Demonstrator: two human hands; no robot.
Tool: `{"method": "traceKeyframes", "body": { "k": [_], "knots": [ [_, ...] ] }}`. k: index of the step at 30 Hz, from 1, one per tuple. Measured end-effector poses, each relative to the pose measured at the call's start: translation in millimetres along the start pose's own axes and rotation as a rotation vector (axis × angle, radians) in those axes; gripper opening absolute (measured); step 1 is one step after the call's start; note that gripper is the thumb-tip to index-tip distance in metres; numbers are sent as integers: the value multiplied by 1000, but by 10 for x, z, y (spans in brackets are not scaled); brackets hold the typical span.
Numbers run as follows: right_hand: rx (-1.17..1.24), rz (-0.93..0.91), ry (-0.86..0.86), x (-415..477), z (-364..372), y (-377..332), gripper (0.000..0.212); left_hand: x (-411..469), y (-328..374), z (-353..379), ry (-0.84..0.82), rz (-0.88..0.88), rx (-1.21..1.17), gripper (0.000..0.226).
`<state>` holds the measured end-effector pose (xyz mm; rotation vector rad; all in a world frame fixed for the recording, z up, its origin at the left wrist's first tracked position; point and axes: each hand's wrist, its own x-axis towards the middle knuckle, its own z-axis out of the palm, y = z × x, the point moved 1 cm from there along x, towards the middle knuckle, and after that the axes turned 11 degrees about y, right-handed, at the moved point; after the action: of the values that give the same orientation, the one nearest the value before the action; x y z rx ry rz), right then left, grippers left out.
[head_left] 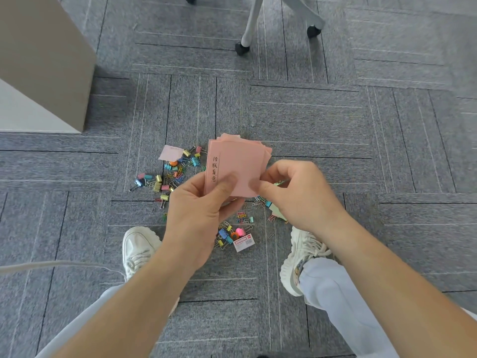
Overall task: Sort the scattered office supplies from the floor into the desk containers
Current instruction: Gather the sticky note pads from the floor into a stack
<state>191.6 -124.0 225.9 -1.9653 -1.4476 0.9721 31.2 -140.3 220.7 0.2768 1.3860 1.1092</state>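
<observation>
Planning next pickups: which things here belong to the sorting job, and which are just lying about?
Job: stack of pink paper notes, held by left hand and right hand; coloured binder clips; loose pink note; small white-and-red box.
Lying about: white chair legs; beige cabinet; white cable.

Looking steeply down from head height, wide-angle, facing the carpet floor (335, 120). Sitting close above the pink paper stack (237, 164), taking in the left hand (198, 210) and right hand (296, 195) at the stack's near edge, shoes (138, 248) nearer than it, chair legs (251, 24) well beyond it.
</observation>
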Motion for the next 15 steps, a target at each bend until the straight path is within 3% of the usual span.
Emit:
{"method": "traceKeyframes", "body": {
  "k": [9, 15],
  "knots": [
    [-137, -112, -147, 334, -16, 261, 28, 183, 25, -155, 124, 41, 101, 5],
    [-453, -354, -195, 1065, 767, 646, 44, 415, 117, -436, 257, 58, 82, 5]
  ]
}}
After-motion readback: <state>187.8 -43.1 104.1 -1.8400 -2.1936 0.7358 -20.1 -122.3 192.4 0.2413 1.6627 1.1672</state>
